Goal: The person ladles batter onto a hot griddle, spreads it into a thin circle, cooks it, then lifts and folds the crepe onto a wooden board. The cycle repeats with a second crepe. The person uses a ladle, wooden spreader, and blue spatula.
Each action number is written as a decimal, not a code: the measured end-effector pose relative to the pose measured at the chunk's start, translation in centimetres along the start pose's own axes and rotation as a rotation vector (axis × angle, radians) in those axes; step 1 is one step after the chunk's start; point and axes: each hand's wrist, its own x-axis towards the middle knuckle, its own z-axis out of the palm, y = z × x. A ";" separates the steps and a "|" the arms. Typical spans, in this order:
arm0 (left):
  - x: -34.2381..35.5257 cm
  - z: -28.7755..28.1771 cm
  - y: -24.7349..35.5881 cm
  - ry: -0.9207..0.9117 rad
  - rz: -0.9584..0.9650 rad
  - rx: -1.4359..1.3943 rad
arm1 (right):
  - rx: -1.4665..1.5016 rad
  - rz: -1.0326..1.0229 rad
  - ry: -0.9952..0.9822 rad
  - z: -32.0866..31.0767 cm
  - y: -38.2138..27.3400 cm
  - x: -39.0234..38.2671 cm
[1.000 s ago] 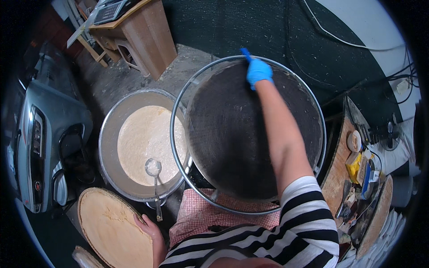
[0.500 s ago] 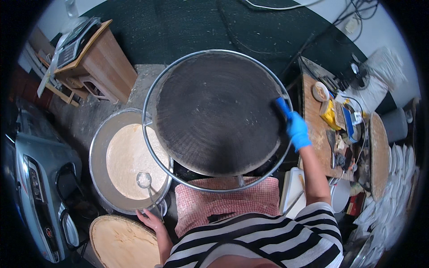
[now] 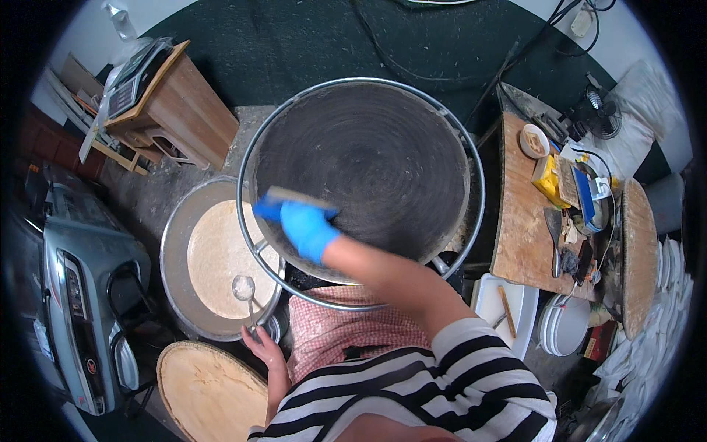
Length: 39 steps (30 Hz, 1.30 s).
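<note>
My right hand (image 3: pixel 308 230), in a blue glove, is closed on a blue brush (image 3: pixel 266 208) with a pale tan edge. It is blurred, on the left part of a large round dark griddle (image 3: pixel 368 155). Lower left, my bare left hand (image 3: pixel 266 350) has its fingers apart beside the handle of a ladle (image 3: pixel 243 288); whether they touch it I cannot tell. The ladle's bowl rests over pale batter (image 3: pixel 213 258) in a wide metal basin (image 3: pixel 175 269).
A metal ring (image 3: pixel 482 184) surrounds the griddle. At right is a wooden table (image 3: pixel 519 221) with a bowl (image 3: pixel 534 141) and a spatula (image 3: pixel 554 236); below it, a white tub (image 3: pixel 526 317). A round, pale-topped container (image 3: pixel 213 390) stands lower left, beside a vehicle-like grey machine (image 3: pixel 88 280).
My right hand has swept the brush from the griddle's right edge across to its left side. My left hand has moved slightly right and up, beside the ladle handle. The view has shifted a little.
</note>
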 end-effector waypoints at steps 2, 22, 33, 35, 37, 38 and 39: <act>0.0 0.4 0.0 -0.015 -0.016 -0.025 | 0.134 0.243 0.166 -2.7 5.6 3.4; 0.0 3.0 2.0 -0.203 0.018 -0.066 | 0.756 1.140 0.905 -7.9 38.5 -39.1; -1.4 3.3 2.2 -0.214 0.070 -0.107 | -0.061 0.867 0.999 -11.4 42.6 -34.7; -1.5 3.6 2.1 -0.223 0.039 -0.105 | -0.114 0.789 0.924 -12.6 44.8 -31.4; -1.4 3.9 2.1 -0.211 0.066 -0.057 | -0.160 0.769 0.841 -13.8 47.2 -27.9; -1.4 4.0 2.2 -0.205 0.070 -0.039 | -0.176 0.797 0.786 -14.4 48.6 -26.2; -1.4 4.2 2.2 -0.192 0.039 -0.032 | -0.201 0.792 0.751 -14.8 50.0 -24.4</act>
